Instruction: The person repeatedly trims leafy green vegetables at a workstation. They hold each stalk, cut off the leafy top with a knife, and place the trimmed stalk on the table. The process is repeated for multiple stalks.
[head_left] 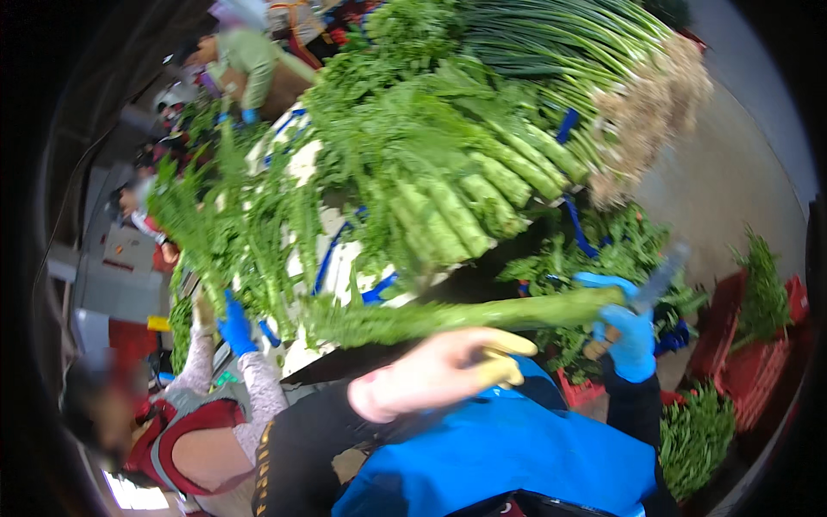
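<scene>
A green leafy stalk, likely celtuce (530, 313), stretches across in front of me, blurred by motion, its leaves pointing left. Its thick butt end is in my right hand (620, 329), which wears a blue glove. From the same hand a grey knife blade (662, 278) juts up to the right, also blurred. A brown piece at the palm may be its handle. My left hand (446, 365), in a pale pink glove with yellow fingers, is just below the stalk. Its fingers are bent and apart, with nothing visible between them.
Thick-stemmed celtuce bunches (452, 213) are piled ahead, with green onions (568, 45) behind. Blue straps (333, 255) lie on the white surface. Red crates (749, 349) with greens stand at right. A co-worker's blue-gloved hand (237, 326) is at left; another person (249, 64) bends farther off.
</scene>
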A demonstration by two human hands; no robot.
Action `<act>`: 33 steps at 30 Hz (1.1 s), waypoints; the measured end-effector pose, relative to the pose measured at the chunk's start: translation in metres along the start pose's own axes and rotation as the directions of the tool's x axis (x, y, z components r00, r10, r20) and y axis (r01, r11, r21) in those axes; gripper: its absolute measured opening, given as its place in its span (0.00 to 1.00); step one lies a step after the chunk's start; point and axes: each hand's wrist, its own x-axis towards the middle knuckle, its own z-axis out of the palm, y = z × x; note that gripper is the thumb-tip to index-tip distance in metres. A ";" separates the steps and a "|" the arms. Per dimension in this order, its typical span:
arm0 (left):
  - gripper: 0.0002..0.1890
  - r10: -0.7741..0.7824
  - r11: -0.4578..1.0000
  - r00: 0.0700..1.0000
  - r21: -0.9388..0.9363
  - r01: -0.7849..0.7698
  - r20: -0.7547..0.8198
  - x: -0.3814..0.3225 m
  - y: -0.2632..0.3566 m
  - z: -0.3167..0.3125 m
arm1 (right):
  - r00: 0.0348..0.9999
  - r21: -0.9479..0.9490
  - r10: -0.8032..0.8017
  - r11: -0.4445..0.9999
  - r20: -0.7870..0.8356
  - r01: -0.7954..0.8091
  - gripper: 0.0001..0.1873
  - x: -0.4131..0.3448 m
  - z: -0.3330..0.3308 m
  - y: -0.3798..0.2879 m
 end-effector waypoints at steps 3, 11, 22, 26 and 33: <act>0.27 0.242 0.969 0.902 0.144 -0.203 -0.357 0.003 0.001 0.004 | 0.993 -0.202 0.112 0.974 0.034 -0.103 0.23 0.006 0.025 0.002; 0.30 -0.149 0.936 0.972 0.291 0.199 -0.184 0.028 -0.027 -0.002 | 0.943 -0.112 0.244 0.968 0.225 -0.224 0.26 0.022 0.057 0.009; 0.23 -0.200 0.977 0.965 0.037 0.209 -0.171 0.030 -0.036 -0.019 | 0.777 -0.013 0.467 0.860 0.422 -0.510 0.21 -0.038 0.047 0.021; 0.22 -0.318 0.943 0.947 -0.115 0.311 -0.047 0.034 -0.028 -0.025 | 0.824 -0.017 0.420 0.894 0.380 -0.448 0.18 -0.050 0.049 0.025; 0.21 -0.193 0.981 0.981 -0.034 0.193 0.005 0.041 -0.031 -0.026 | 0.927 -0.905 -0.258 0.259 0.272 0.338 0.17 -0.029 0.048 0.027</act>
